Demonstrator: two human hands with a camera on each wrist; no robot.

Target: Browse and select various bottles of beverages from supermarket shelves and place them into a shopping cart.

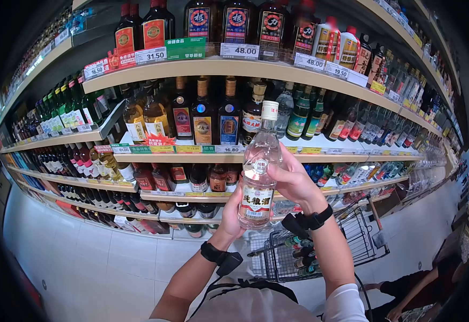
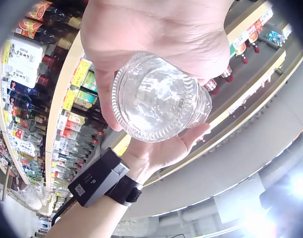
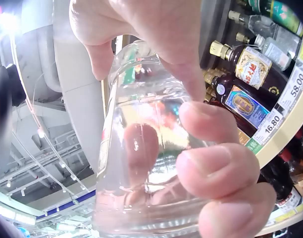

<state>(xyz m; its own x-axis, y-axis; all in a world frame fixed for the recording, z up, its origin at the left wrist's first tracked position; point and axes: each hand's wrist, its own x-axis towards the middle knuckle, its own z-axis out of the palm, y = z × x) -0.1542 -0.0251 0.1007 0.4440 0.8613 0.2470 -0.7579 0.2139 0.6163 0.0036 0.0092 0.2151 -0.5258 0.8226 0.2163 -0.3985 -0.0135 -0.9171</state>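
Both hands hold one clear glass liquor bottle (image 1: 257,198), upright with a slight tilt, in front of the shelves. It has a white cap (image 1: 270,110) and a white label with Chinese lettering and a red band. My left hand (image 1: 230,214) grips the lower body from the left; in the head view its fingers are partly hidden behind the glass. From the right, my right hand (image 1: 297,182) holds the shoulder, thumb on the front. The ridged round base (image 2: 154,101) faces the left wrist camera. Left-hand fingers (image 3: 226,171) press the lower side in the right wrist view.
Curved shelves (image 1: 202,158) full of bottles with price tags stretch across the front. A shopping cart (image 1: 352,236) with several bottles inside stands below, to the right. Another person's arm (image 1: 416,292) shows at the lower right. Pale floor tiles (image 1: 100,268) lie at the left.
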